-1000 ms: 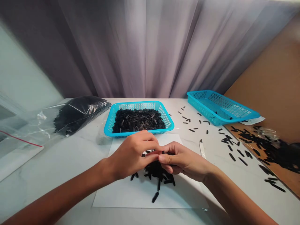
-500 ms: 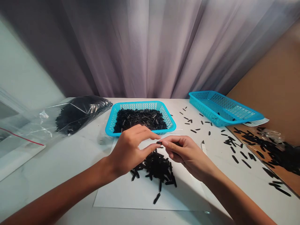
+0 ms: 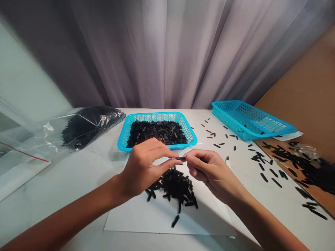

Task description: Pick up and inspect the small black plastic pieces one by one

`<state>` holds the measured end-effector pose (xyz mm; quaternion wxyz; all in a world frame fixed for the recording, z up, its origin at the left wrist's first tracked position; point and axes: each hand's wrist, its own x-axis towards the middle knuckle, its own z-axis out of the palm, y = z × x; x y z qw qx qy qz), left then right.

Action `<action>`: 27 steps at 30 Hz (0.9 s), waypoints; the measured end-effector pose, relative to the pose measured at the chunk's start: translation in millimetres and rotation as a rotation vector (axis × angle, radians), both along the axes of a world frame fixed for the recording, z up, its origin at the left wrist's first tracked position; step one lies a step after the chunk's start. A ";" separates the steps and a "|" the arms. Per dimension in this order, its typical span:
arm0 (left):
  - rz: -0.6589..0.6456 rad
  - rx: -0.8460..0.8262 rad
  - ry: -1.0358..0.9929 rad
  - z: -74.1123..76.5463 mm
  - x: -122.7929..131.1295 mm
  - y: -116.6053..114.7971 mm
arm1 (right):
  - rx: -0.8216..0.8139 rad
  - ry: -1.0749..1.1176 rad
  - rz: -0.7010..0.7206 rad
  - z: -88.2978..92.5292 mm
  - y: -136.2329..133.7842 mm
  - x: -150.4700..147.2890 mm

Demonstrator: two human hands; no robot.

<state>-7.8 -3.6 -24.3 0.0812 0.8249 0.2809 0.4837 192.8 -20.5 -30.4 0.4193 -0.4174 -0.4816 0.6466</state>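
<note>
A small black strip-like piece (image 3: 180, 158) is pinched between my two hands above a white sheet (image 3: 136, 218). My left hand (image 3: 148, 165) holds its left end between thumb and fingertips. Closed on the right end, my right hand (image 3: 205, 165) keeps its other fingers curled under, and whether they hold more is hidden. Below the hands a loose pile of similar black pieces (image 3: 178, 186) lies on the sheet. Just behind stands a blue plastic basket (image 3: 192, 139) filled with many more of them.
A clear zip bag (image 3: 86, 125) of black pieces lies at left. A second blue basket (image 3: 251, 120) with a few pieces stands back right. Black pieces are scattered over the right side of the table, and a dark heap (image 3: 319, 174) lies on brown board. A blade-like tip (image 3: 227, 159) shows beside my right hand.
My hands have drawn slightly apart, and more of the black piece shows between the fingertips. My right hand has shifted a little to the right.
</note>
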 end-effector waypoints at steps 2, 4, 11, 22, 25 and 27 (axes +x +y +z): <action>-0.003 0.002 -0.008 -0.3 -0.4 0.5 | -0.007 0.013 0.000 -0.3 0.0 -0.5; -0.006 0.000 -0.015 -0.5 -0.7 1.4 | -0.012 0.028 -0.001 -0.4 0.0 -0.9; -0.083 -0.056 0.036 2.2 1.8 -1.6 | -0.036 0.079 -0.025 -0.1 -0.5 -1.2; 0.380 -0.194 0.153 -1.2 -23.1 32.9 | -0.282 0.239 -0.051 -5.1 -2.1 -6.0; 0.022 -0.223 0.230 1.6 -11.9 14.9 | -0.346 0.255 0.038 -7.8 -5.8 -8.2; -0.162 -0.253 0.316 0.7 -3.1 1.4 | -0.325 0.211 0.092 -8.3 -9.0 -11.3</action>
